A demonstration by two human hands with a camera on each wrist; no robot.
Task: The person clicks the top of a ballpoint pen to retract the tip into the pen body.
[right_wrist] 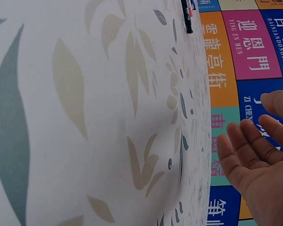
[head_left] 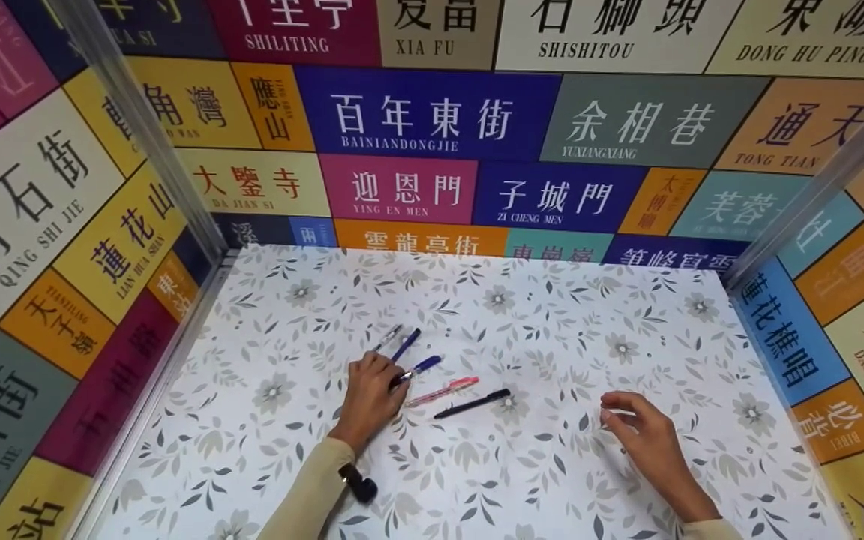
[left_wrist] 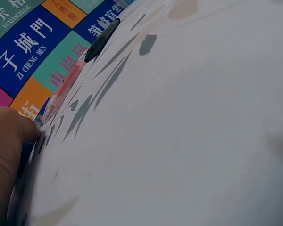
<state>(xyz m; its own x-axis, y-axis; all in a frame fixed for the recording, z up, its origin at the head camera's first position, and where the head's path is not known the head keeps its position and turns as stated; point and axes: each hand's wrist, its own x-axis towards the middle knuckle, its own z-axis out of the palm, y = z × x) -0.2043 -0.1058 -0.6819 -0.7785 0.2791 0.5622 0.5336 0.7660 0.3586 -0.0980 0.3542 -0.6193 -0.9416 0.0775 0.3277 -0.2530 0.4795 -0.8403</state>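
Note:
My left hand is low over the table among several pens, its fingers curled. A blue-capped pen reaches out from between its thumb and fingers, the rear part hidden by the hand. Just beyond the fingertips lie a dark blue pen and a clear pen. To the right of this hand are a pink pen and a black pen, roughly side by side. My right hand hovers at the right with loosely bent fingers and holds nothing; its palm shows in the right wrist view.
A white tabletop with a leaf and flower print lies under both hands. Upright panels covered in coloured street-name signs close off the back and both sides, with clear corner posts. A small black device sits on the left sleeve.

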